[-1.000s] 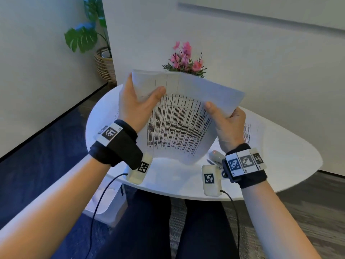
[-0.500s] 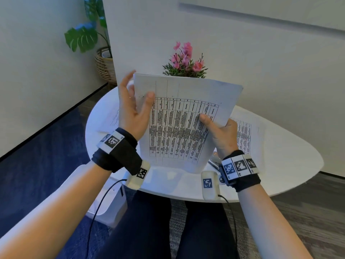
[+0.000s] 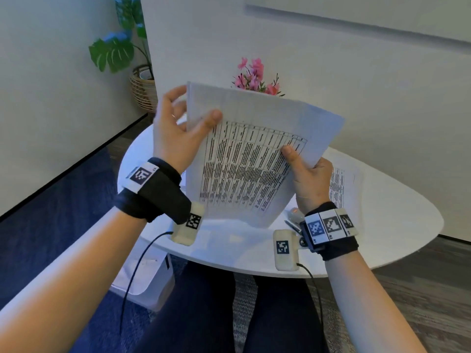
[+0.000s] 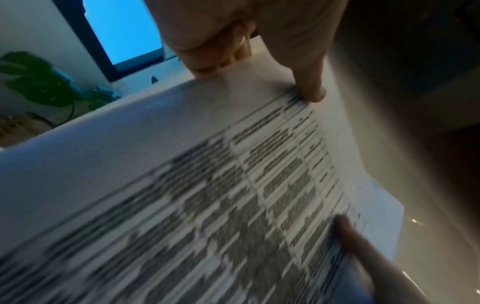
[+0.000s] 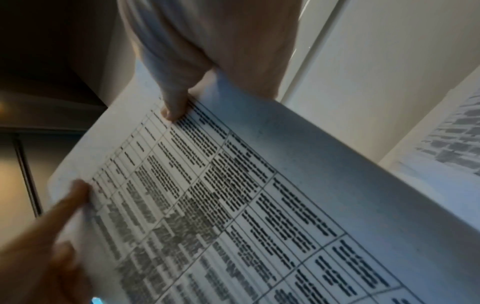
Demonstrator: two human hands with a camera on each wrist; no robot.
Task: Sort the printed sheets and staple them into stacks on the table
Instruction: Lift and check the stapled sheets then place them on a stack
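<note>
1. Head view: a thin stack of printed sheets point(image 3: 254, 159) was held upright above the round white desk point(image 3: 382, 225), well clear of its top.
2. The left hand point(image 3: 175, 133) was pinching the stack's upper left edge, thumb in front; the right hand point(image 3: 309, 179) was gripping the lower right edge likewise.
3. The sorting step was judged to be in hand: the pages still needed squaring before stapling.
4. A small stapler-like tool point(image 3: 295, 215), partly hidden, lay on the desk beneath the right hand.
5. The paper was seen as matte, flexible and slightly bowed, printed with dense black tables; the desk looked smooth and glossy.
</note>
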